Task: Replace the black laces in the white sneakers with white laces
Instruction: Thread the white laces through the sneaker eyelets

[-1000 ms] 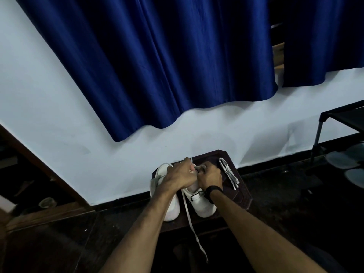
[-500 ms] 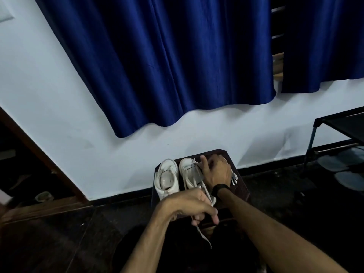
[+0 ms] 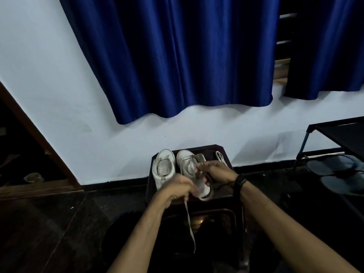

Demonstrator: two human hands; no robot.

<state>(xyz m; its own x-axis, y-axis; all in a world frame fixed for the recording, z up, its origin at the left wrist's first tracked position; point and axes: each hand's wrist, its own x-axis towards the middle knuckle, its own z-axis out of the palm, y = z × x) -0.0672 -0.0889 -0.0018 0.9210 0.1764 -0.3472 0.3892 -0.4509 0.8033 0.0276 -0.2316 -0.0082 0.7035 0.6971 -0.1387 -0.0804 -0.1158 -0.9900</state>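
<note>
Two white sneakers stand side by side on a dark wooden stool [image 3: 226, 191]. The left sneaker [image 3: 163, 168] has no lace that I can see. Over the right sneaker [image 3: 187, 164], my right hand [image 3: 215, 170] pinches a white lace near the eyelets. My left hand [image 3: 176, 189] grips the same white lace [image 3: 190, 223] in front of the shoe's toe, and its free end hangs down past the stool's edge. A spare white lace [image 3: 220, 157] lies bundled at the stool's far right. No black lace is visible.
The stool stands against a white wall under blue curtains [image 3: 177, 56]. A black metal rack [image 3: 338, 134] with grey sandals [image 3: 338, 166] stands to the right. A dark wooden door frame [image 3: 39, 142] slants at the left. The floor is dark.
My left hand drew back from the shoe toward me, pulling the white lace taut. My right hand stayed at the right sneaker's eyelets. The view shifted slightly.
</note>
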